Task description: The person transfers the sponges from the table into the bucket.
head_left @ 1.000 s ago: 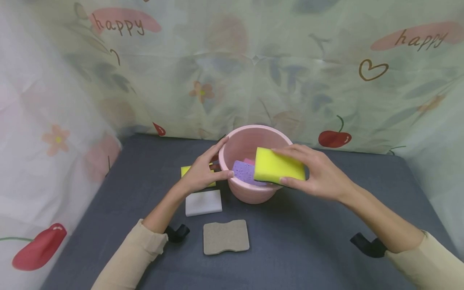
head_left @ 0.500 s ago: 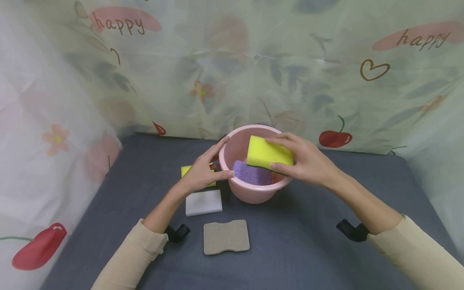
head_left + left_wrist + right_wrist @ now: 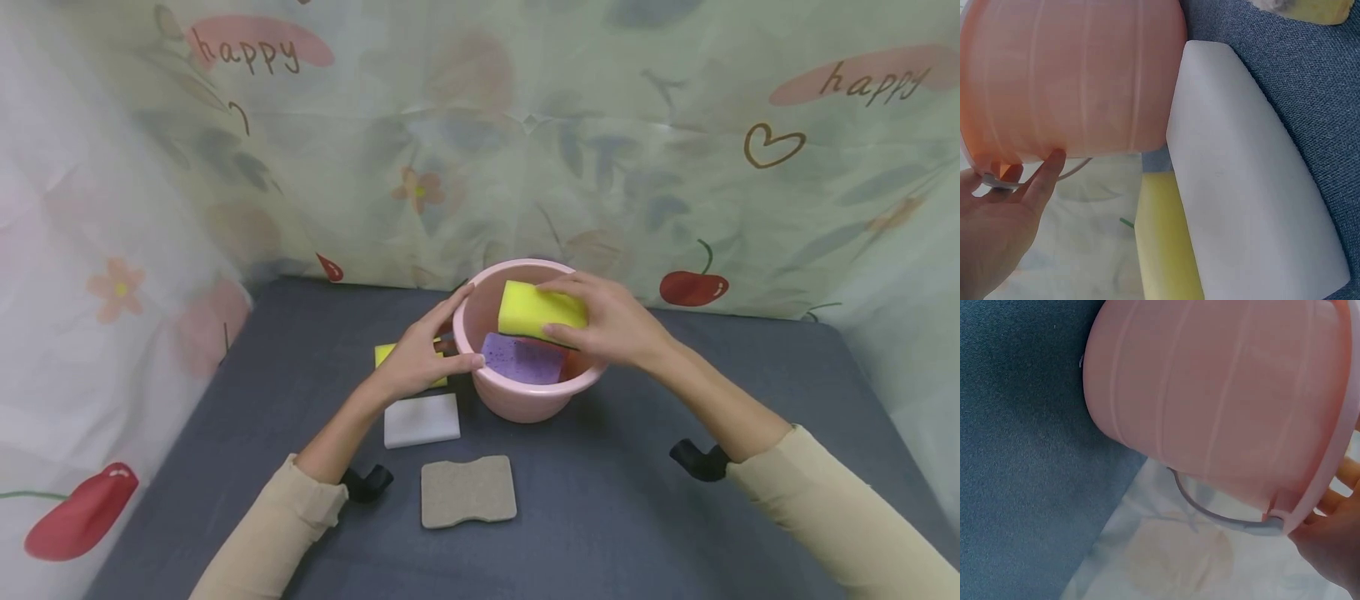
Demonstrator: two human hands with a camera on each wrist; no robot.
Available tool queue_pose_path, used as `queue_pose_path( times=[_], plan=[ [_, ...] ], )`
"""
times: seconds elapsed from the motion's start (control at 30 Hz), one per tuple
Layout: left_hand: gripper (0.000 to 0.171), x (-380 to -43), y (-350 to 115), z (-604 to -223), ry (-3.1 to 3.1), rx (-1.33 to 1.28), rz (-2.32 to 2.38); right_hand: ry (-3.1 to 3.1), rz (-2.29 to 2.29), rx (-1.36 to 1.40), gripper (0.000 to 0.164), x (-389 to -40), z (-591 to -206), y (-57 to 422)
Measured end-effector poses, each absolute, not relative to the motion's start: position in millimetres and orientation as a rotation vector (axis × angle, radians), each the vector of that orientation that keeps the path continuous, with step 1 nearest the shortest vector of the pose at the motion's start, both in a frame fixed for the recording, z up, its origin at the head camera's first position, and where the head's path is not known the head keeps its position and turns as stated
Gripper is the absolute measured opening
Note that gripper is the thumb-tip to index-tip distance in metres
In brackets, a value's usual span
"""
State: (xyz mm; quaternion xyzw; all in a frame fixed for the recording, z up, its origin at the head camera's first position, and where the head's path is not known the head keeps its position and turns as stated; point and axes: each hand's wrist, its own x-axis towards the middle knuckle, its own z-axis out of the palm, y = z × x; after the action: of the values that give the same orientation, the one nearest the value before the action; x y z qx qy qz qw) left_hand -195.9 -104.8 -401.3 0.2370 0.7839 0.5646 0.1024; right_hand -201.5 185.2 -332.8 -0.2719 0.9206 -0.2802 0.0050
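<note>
My right hand [image 3: 611,321] pinches a yellow scouring sponge [image 3: 536,308] between thumb and fingers, inside the mouth of a pink bucket [image 3: 521,404]. A dark layer shows along the sponge's lower edge. Under it in the bucket lies a purple sponge [image 3: 517,358] with small holes, with something orange-red [image 3: 577,365] beside it. My left hand [image 3: 416,354] grips the bucket's left rim, thumb at the front, fingers reaching round the outer side. In the left wrist view, the fingers of the left hand [image 3: 1004,225] touch the bucket near its handle. The right wrist view hides the held sponge behind the bucket.
Left of the bucket, a second yellow sponge [image 3: 384,353] lies partly behind the left hand. A white sponge block [image 3: 422,421] is in front of it. Nearer me lies a grey-tan pad [image 3: 468,492] with notched sides. A patterned curtain [image 3: 525,167] stands behind the dark table [image 3: 600,517].
My right hand has carried the yellow scouring sponge left and over the bucket's opening, from its front right rim to further inside. The left hand stays on the rim.
</note>
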Motion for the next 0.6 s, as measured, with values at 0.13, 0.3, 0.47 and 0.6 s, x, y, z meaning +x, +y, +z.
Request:
queue_pose_path(
  times=[0.13,0.3,0.47,0.6],
  plan=[
    [0.093,-196,-105,-402,2.308,0.695,1.668,2.881,-0.857,-0.859,0.053,-205,-335,182],
    [0.095,-197,-104,-401,2.309,0.672,1.649,2.884,-0.814,-0.839,0.051,-208,-336,176],
    [0.094,-193,-103,-392,2.295,0.653,1.644,2.880,-0.745,-0.801,0.051,-210,-335,168],
    [0.092,-185,-102,-378,2.276,0.666,1.661,2.880,-0.687,-0.748,0.051,-211,-334,163]
  ],
)
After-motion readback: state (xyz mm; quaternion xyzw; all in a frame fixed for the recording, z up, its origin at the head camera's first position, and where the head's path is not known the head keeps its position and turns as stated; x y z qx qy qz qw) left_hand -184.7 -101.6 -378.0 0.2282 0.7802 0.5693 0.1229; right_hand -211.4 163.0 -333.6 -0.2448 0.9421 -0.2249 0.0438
